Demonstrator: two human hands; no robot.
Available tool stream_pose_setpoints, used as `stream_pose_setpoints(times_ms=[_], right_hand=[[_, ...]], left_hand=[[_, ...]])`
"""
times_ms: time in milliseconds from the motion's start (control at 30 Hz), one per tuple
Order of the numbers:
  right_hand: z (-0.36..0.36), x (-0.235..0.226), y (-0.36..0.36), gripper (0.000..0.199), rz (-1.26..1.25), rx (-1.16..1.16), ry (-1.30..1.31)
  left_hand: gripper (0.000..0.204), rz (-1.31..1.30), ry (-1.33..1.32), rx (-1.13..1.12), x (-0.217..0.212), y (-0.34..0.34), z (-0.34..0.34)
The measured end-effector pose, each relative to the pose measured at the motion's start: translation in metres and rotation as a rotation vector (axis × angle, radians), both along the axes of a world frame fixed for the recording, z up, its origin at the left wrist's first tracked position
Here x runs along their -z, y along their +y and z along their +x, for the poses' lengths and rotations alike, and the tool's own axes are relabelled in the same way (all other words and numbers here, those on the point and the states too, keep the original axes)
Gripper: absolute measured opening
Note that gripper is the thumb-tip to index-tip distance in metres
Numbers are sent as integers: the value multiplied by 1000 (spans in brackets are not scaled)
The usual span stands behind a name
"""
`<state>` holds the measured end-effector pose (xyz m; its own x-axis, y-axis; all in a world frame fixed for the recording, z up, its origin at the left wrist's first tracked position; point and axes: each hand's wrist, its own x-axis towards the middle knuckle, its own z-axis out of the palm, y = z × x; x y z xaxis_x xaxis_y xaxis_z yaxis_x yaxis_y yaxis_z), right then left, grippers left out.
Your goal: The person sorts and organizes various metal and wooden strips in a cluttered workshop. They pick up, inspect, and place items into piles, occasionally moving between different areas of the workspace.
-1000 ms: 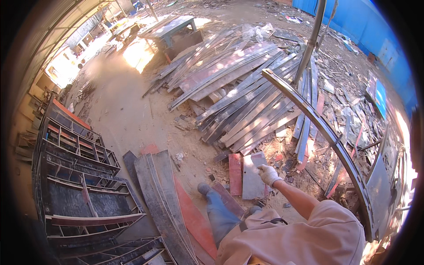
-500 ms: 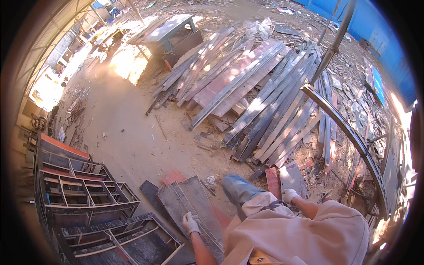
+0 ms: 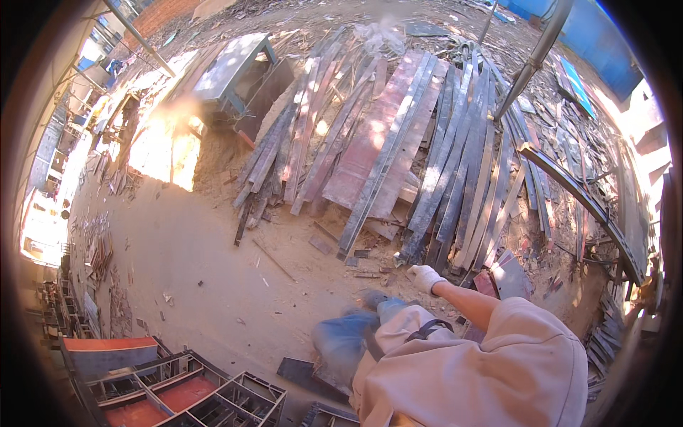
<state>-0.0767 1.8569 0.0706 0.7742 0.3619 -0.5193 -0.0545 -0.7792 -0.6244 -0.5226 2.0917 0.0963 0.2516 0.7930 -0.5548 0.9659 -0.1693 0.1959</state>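
My right hand [image 3: 426, 279], in a white work glove, is held out in front of my body with its fingers curled in and nothing visible in them. It appears just in front of the near ends of long dark planks [image 3: 455, 213], apart from them as far as I can tell. Beside my right forearm lie a grey board scrap [image 3: 511, 276] and a reddish board scrap [image 3: 484, 285]. My left hand is out of view. My legs in blue trousers, one blurred, are on the sandy ground.
A wide reddish board [image 3: 370, 160] lies among the stacked planks. Black frames with crossbars [image 3: 206, 391] stand at lower left, near a dark board [image 3: 309, 376]. A curved metal rail [image 3: 580, 203] and a slanting pole [image 3: 533, 64] rise at right. A grey-topped table [image 3: 231, 67] stands far left.
My body has moved forward and turned. My right hand has swung forward toward the plank ends. My left hand, earlier over the grey boards at lower left, has left the view.
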Motion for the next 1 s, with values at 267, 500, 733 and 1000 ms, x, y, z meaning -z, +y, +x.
stream_pose_setpoints(times_ms=[267, 500, 733, 1000], right_hand=[[82, 16, 189, 41, 97, 194, 2], [56, -27, 278, 34, -111, 328, 206], [141, 19, 397, 38, 1, 403, 306], [342, 185, 536, 38, -82, 257, 166]], left_hand=[[33, -17, 33, 235, 2, 267, 63], [28, -206, -357, -196, -56, 538, 288], [28, -348, -396, 113, -1, 602, 508], [62, -264, -98, 605, 249, 581, 706]])
